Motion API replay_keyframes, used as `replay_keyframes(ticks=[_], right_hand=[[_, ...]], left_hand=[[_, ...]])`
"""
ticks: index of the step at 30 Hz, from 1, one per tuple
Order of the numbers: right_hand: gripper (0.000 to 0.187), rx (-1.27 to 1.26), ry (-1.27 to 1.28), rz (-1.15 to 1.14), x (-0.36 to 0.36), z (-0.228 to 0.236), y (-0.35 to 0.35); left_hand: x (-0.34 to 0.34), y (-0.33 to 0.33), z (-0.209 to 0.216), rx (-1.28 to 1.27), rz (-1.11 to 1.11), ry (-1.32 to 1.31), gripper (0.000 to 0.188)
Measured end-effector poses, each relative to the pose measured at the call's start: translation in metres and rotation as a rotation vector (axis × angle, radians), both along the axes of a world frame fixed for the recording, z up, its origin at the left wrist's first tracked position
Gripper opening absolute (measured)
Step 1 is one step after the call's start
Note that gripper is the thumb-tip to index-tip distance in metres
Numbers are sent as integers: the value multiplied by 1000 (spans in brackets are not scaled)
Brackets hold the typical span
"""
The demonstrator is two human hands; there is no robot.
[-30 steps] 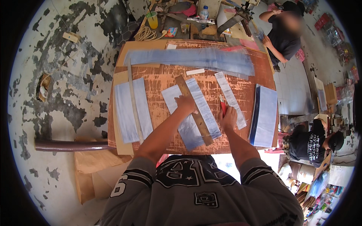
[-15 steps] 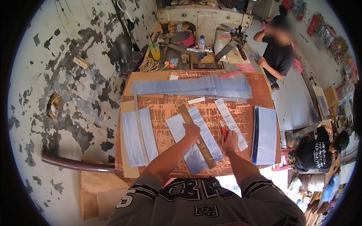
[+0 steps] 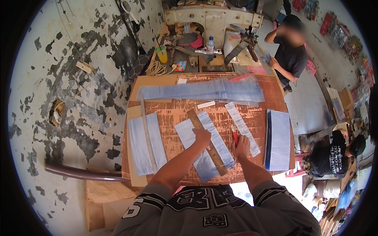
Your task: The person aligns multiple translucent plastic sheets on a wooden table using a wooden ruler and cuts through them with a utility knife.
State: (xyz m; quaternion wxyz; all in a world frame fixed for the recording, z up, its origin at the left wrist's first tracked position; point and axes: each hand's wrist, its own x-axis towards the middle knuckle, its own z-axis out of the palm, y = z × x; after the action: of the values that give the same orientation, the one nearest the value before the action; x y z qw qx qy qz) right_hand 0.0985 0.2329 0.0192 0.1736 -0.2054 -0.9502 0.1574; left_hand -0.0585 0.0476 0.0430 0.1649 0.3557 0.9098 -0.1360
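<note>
On the worn reddish-brown table, my left hand (image 3: 202, 138) presses down on a brown ruler (image 3: 216, 159), its fingers gripping across the width. Beneath the ruler lies a slanted stack of clear bluish plastic sheets (image 3: 217, 138), showing on both sides of it. My right hand (image 3: 242, 147) is closed around a red cutter knife (image 3: 235, 136), whose tip points away from me. The knife is over the table between the stack and a narrow plastic strip (image 3: 243, 129), apart from the ruler.
To the left, a long thin bar (image 3: 147, 135) lies over another plastic stack (image 3: 136, 145). A further stack (image 3: 278, 139) sits at the right edge. Long plastic sheets (image 3: 201, 91) stretch across the back, before a heavy machine (image 3: 212, 21). Two people are on the right.
The view has shifted slightly. My right hand and the knife are a little farther right of the stack's edge; my left hand keeps its place on the ruler.
</note>
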Motion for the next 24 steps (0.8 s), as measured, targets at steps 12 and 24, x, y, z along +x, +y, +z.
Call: replay_keyframes(ticks=[12, 24], right_hand=[[34, 4, -12, -3, -1, -3, 2], [35, -26, -39, -4, -3, 3, -1]], left_hand=[[-2, 0, -5, 32, -19, 2, 27], [-1, -1, -10, 27, -15, 51, 25]])
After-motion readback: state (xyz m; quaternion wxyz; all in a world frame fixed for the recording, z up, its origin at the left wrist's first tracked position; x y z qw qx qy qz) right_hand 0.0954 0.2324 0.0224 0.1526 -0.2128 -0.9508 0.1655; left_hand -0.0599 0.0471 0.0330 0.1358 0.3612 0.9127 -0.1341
